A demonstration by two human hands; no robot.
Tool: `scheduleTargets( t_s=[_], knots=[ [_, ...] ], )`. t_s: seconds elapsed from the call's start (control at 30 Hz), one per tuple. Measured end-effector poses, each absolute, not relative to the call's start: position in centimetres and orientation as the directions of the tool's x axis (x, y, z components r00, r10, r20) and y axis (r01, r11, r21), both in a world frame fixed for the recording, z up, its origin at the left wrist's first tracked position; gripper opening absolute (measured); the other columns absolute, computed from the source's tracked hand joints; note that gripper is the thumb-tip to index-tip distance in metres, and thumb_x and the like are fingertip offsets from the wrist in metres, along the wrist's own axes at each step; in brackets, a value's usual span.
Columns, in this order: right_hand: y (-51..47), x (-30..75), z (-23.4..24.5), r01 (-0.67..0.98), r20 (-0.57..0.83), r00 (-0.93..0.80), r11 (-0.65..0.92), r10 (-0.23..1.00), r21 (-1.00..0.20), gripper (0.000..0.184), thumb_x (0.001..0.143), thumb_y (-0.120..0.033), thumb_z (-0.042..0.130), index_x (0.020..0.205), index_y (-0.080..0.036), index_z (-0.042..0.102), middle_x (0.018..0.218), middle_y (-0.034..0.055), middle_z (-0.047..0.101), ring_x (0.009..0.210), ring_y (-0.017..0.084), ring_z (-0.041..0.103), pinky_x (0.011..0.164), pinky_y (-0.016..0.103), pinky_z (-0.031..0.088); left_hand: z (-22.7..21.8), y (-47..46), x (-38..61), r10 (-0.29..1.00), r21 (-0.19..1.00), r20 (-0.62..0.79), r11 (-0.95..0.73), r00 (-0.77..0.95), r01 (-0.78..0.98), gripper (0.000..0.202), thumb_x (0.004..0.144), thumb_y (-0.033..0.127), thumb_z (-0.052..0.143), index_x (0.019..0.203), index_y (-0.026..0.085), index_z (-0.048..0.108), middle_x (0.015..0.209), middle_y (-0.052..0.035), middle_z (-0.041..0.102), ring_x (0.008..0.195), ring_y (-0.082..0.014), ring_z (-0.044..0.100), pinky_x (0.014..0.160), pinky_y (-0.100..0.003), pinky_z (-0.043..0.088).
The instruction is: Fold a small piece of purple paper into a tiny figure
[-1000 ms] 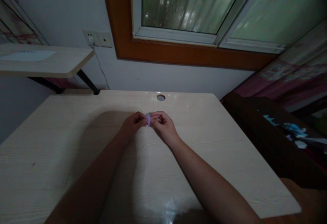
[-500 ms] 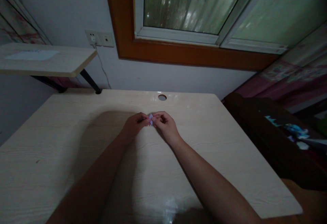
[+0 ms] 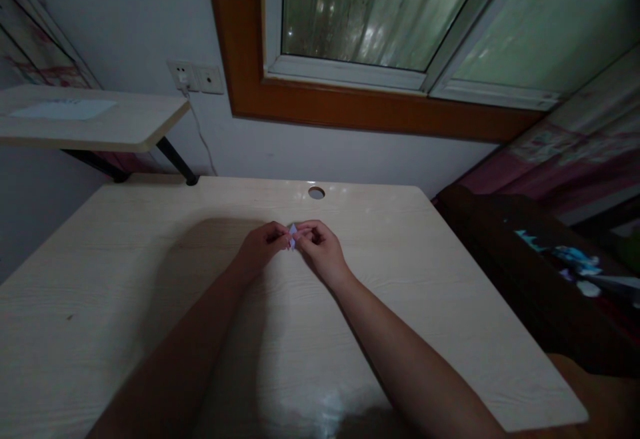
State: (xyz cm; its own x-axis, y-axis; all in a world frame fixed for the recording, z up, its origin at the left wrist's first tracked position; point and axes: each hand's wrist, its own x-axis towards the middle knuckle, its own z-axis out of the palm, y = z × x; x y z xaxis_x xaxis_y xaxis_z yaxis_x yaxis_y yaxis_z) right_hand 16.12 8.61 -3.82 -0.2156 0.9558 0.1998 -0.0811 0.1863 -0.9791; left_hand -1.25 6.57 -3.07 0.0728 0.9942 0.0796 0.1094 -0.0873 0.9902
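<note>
My left hand (image 3: 263,245) and my right hand (image 3: 320,247) meet over the middle of a pale wooden desk (image 3: 125,272). Both pinch a very small pale lilac piece of folded paper (image 3: 292,235) between their fingertips. The fingers of both hands are curled closed around it, and most of the paper is hidden by them. My forearms rest low over the desk top.
A round cable hole (image 3: 316,193) sits near the desk's far edge. A raised shelf (image 3: 100,122) with a sheet of paper stands at the left, under wall sockets (image 3: 196,77). A dark wooden bed frame (image 3: 530,272) borders the desk's right side. A window (image 3: 380,12) is above.
The visible bit of paper between my fingertips has become smaller as my fingers work it. My hands stay in about the same place.
</note>
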Motion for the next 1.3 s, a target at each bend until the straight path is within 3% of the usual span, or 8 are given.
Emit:
scheduleTargets(
  t_s=[0.73,1.3],
  knots=[
    [8.56,15.97,-3.98,-0.099,0.211,-0.220,0.193,0.952,-0.976,0.027,0.079,-0.038,0.076,0.100,-0.023,0.069,0.085,0.0013,0.070,0.065,0.013,0.055,0.061,0.026,0.043,-3.24,6.65,-1.49,0.991,0.989,0.100,-0.108,0.088,0.101,0.018,0.081,0.035,0.068,0.083,0.017,0.065,0.077,-0.0006,0.068,0.071,-0.0135,0.061,0.069,-0.025,0.046],
    [8.61,15.99,-4.04,-0.100,0.200,-0.229,0.181,0.953,-0.978,0.029,0.079,-0.038,0.075,0.103,-0.023,0.066,0.084,-0.0003,0.067,0.061,0.012,0.051,0.058,0.026,0.041,-3.82,6.84,-1.45,0.989,0.989,0.120,-0.127,0.088,0.077,0.016,0.082,0.033,0.068,0.082,0.018,0.064,0.076,0.0004,0.067,0.071,-0.0131,0.060,0.069,-0.025,0.045]
  ],
)
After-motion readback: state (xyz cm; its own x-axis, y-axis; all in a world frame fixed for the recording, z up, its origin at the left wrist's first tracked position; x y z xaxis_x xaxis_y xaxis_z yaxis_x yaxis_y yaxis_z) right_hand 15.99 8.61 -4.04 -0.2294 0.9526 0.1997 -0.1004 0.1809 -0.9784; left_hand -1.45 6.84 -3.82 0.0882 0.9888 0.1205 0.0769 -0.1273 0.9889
